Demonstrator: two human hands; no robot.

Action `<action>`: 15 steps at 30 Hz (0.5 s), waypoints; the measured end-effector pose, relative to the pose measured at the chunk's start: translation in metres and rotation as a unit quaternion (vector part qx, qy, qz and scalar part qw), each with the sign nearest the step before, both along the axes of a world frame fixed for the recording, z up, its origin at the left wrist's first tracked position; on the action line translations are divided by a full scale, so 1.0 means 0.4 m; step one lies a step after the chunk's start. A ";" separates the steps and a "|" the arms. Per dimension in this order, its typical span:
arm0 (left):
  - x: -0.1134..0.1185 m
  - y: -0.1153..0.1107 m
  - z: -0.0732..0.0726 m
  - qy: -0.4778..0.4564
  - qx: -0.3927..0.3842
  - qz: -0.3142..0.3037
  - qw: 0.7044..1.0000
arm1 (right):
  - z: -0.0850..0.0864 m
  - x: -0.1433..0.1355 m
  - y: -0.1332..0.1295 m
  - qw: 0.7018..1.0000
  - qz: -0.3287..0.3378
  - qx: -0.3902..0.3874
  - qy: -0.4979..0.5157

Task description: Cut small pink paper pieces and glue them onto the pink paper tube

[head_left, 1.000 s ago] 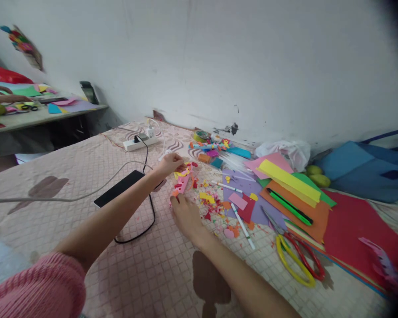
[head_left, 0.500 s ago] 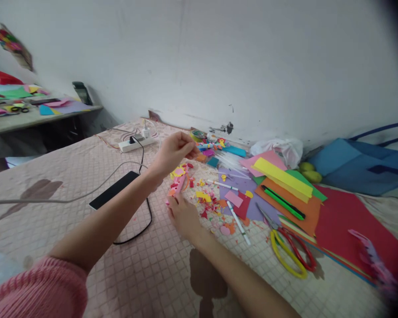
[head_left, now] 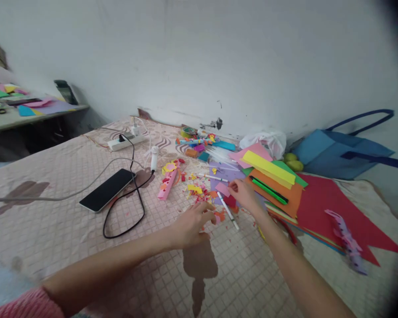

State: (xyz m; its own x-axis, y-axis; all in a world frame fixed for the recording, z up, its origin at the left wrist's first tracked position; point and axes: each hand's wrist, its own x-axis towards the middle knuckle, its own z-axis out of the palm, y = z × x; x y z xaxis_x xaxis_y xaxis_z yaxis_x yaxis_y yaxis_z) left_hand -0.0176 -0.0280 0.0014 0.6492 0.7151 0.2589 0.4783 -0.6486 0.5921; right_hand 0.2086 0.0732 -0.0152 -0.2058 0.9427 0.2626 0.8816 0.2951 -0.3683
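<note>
My left hand [head_left: 194, 224] hovers over the cloth just in front of the paper scraps, its fingers curved and apart with nothing between them. Farther right, my right hand [head_left: 243, 194] has its fingertips pinched at the edge of a small pink paper piece [head_left: 223, 190]. That piece lies over a purple sheet [head_left: 220, 170]. Beside it are a red paper piece [head_left: 230, 201] and a white marker [head_left: 228, 211]. A pink paper strip [head_left: 166, 186] with a yellow flower [head_left: 170, 167] lies left of the scraps. My right forearm mostly covers the scissors [head_left: 287, 229].
A black phone [head_left: 108, 190], cables and a power strip [head_left: 128, 142] are at the left. Coloured sheets, a green cutter [head_left: 268, 190] and a large red sheet [head_left: 328, 212] are at the right. A blue bag [head_left: 345, 152] stands by the wall.
My right hand has left the pink strip and moved right to the small pink piece. My left hand has come down and nearer from above the strip. The view has shifted slightly.
</note>
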 end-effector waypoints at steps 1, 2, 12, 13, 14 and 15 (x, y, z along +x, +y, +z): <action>0.008 -0.001 -0.009 0.013 -0.012 -0.011 1.000 | -0.007 0.018 0.024 1.000 0.003 -0.010 -0.005; 0.015 0.000 -0.016 0.026 -0.024 -0.009 0.999 | -0.016 0.030 0.044 1.000 0.007 -0.021 -0.009; 0.008 -0.002 -0.033 -0.039 0.017 0.048 0.998 | -0.063 0.041 0.118 0.994 0.019 -0.105 -0.022; 0.005 -0.005 -0.036 -0.043 0.022 0.050 0.998 | -0.063 0.043 0.119 0.994 0.020 -0.105 -0.021; 0.003 -0.007 -0.039 -0.045 0.027 0.052 0.997 | -0.064 0.045 0.120 0.994 0.018 -0.104 -0.019; 0.001 -0.010 -0.042 -0.046 0.031 0.052 0.997 | -0.065 0.046 0.121 0.994 0.015 -0.103 -0.016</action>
State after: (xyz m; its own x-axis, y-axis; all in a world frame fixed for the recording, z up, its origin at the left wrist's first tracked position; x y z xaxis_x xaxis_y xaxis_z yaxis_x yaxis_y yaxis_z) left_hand -0.0171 -0.0319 -0.0153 0.5431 0.7585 0.3601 0.4908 -0.6347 0.5968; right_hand 0.2271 0.1214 -0.0412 -0.2395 0.9692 0.0579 0.8861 0.2426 -0.3948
